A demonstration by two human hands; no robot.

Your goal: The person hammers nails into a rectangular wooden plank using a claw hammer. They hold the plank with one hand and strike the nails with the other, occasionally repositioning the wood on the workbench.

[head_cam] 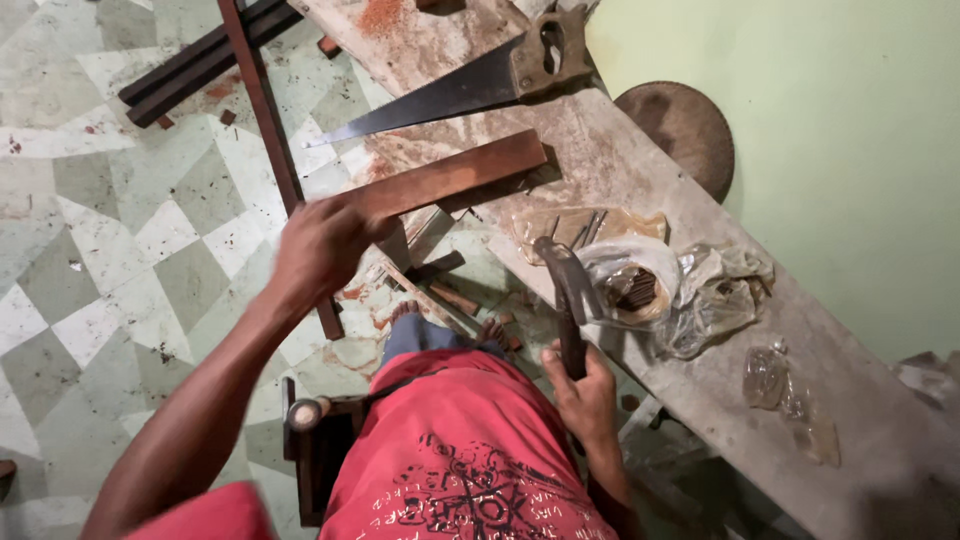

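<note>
Makeshift home carpentry spot: rough plank bench (pixel 700 250) w/ sawdust, handsaw (pixel 460 85), bags of nails (pixel 630 285), wood strips (pixel 200 60) on a patterned tile floor (pixel 100 250), green wall (pixel 830 120).

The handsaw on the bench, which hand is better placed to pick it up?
Probably the left. The left hand holds only one end of the wooden strip, just below the handsaw. The right hand is farther back, fingers closed around the hammer.
</note>
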